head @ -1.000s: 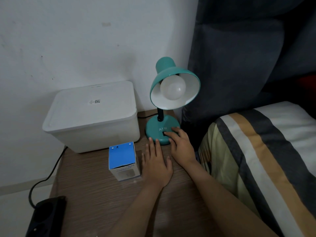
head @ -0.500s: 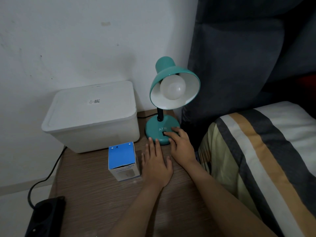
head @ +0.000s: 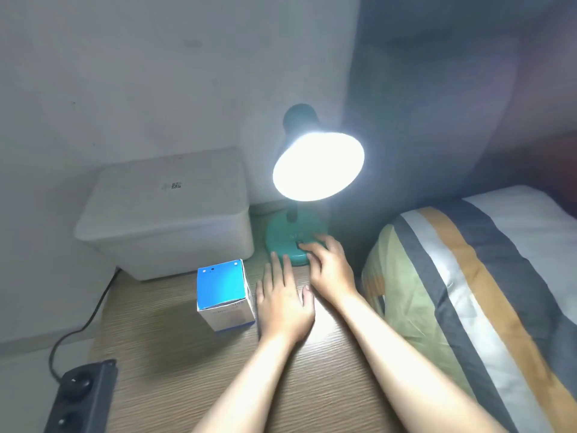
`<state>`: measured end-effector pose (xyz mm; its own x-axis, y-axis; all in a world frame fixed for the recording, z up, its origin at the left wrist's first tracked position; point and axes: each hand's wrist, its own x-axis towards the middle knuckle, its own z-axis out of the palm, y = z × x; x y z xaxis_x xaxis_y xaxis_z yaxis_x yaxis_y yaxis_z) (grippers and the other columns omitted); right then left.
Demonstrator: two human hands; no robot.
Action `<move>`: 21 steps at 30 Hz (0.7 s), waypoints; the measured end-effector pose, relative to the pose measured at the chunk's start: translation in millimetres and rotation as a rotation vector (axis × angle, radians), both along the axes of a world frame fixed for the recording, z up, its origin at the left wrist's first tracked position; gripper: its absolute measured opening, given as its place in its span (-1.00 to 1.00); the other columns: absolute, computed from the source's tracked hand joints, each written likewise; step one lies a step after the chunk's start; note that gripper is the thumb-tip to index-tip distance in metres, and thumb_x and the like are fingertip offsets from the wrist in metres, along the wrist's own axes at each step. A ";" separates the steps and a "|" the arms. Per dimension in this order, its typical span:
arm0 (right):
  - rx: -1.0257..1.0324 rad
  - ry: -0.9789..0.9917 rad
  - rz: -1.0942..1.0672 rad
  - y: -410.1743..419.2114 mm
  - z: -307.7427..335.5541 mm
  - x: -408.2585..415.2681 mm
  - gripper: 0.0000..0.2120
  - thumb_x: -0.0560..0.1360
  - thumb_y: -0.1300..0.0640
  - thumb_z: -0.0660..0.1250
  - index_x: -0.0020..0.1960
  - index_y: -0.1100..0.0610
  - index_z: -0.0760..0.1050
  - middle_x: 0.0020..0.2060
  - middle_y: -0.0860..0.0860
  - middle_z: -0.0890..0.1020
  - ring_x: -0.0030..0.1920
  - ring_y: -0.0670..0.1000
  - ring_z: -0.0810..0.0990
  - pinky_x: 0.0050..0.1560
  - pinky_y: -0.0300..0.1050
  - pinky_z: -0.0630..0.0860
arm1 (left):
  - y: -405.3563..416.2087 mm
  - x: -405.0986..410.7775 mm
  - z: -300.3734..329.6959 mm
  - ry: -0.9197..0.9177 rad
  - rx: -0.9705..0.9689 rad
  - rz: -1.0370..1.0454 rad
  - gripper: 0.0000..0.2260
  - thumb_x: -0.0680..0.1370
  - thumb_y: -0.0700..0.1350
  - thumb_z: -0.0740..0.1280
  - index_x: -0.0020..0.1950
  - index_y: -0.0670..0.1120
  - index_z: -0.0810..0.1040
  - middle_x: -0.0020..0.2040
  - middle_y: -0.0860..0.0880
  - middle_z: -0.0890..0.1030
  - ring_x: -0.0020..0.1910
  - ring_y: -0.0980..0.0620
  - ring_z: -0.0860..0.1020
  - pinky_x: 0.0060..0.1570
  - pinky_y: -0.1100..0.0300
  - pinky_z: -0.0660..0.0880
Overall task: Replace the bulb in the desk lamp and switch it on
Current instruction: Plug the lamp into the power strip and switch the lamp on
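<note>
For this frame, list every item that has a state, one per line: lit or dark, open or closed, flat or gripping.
desk lamp: lit, shade glowing.
lamp switch: right fingertip on it.
right hand: open, resting on the lamp base.
left hand: open, flat on the table, holding nothing.
bulb box: closed, upright.
white storage bin: lid on.
power strip: sockets in view empty.
</note>
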<state>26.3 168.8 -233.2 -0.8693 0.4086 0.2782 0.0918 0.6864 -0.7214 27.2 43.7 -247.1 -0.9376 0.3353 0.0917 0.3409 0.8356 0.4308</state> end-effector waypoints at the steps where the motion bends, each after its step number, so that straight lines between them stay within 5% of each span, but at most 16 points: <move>1: -0.002 0.028 0.000 -0.3 0.0 0.3 -0.76 0.51 0.20 0.25 0.06 -0.04 0.60 0.18 0.03 0.52 0.28 0.06 0.40 0.09 -0.03 0.50 | -1.3 0.8 1.7 0.017 0.011 -0.004 -0.37 0.51 0.06 0.19 0.50 -0.08 0.01 0.54 -0.08 0.06 0.50 -0.09 0.08 0.44 -0.10 0.10; 21: 0.050 -0.018 0.000 -0.8 3.4 0.8 -0.71 0.52 0.15 0.23 0.16 -0.12 0.54 0.21 -0.01 0.46 0.29 0.00 0.34 -0.06 0.03 0.56 | -0.4 1.8 3.4 0.022 0.014 -0.022 -0.39 0.53 0.05 0.16 0.50 -0.09 0.02 0.54 -0.09 0.07 0.50 -0.09 0.06 0.44 -0.09 0.08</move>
<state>27.1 168.0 -229.8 -0.8744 0.3946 0.2824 0.1047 0.7218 -0.6842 29.0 43.3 -243.7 -0.9279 0.3539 0.1174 0.3685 0.8219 0.4343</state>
